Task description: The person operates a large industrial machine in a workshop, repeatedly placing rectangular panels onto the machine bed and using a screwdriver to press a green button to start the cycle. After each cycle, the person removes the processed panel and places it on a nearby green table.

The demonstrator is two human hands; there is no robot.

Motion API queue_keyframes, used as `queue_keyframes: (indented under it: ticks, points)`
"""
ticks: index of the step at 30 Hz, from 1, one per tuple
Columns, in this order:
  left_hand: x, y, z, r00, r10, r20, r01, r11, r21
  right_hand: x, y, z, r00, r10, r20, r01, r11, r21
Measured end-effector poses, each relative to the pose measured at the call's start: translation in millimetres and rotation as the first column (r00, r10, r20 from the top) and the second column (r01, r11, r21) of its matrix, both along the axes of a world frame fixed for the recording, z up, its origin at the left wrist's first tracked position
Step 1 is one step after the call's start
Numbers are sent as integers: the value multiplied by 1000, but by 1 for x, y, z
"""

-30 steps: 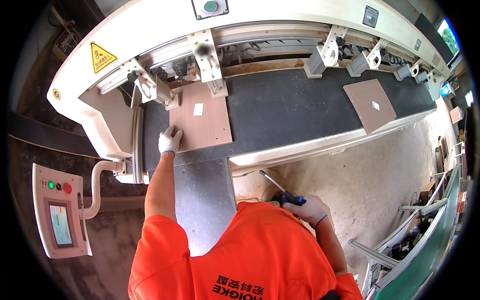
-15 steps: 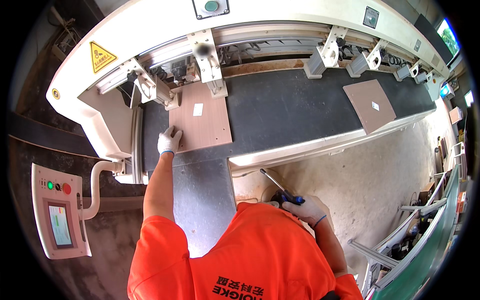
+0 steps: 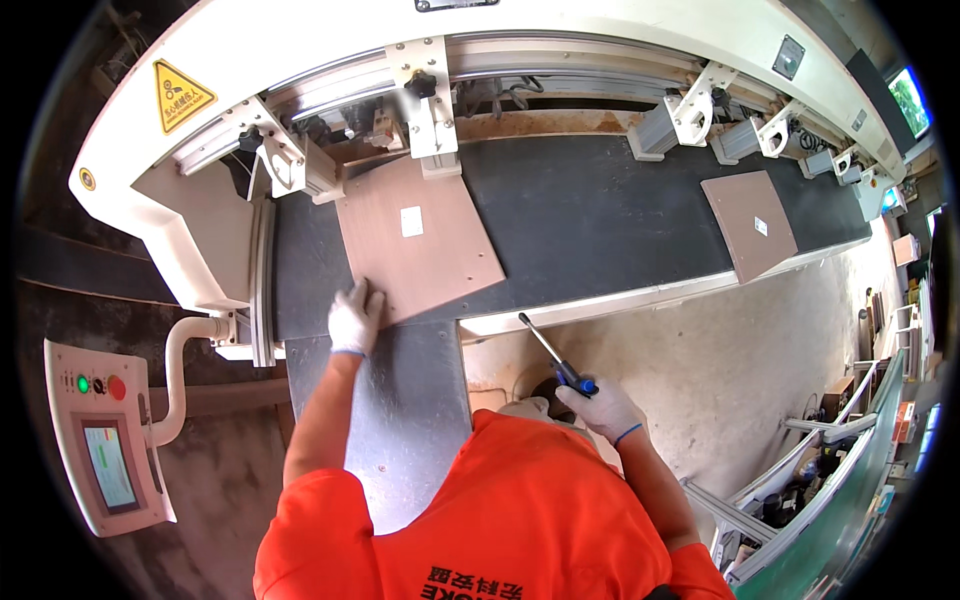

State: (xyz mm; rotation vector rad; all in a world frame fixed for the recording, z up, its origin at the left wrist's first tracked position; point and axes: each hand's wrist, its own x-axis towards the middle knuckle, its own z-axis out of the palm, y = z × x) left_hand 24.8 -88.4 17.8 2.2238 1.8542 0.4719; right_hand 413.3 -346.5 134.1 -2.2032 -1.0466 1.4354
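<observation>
My gloved left hand grips the near left edge of a brown wood-grain panel with a white label and small holes. The panel lies askew on the dark machine table, its far edge close to the white clamp brackets. In my gloved right hand, held in front of my body past the table's near edge, is an air blow gun with a black and blue handle. Its long metal nozzle points away from me and to the left.
A second brown panel rests at the right of the dark table. More clamps hang along the machine's white beam. At the left stands a control panel with a screen and buttons. A green-topped metal-framed stand is at the lower right.
The left panel has turned and come toward me and to the right, with my left hand at its edge. My right hand with the air blow gun has shifted slightly left.
</observation>
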Motion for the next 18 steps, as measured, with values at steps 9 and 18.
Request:
queue_keyframes:
  ticks: [9,18]
  points:
    - [97,-137,35,878,-478,19,477,872,-110,57,-8,-1,939,40,343,-29,999,-37]
    - [98,-79,-2,751,-657,-73,656,754,-31,81,15,45,864,134,485,-48,981,-187]
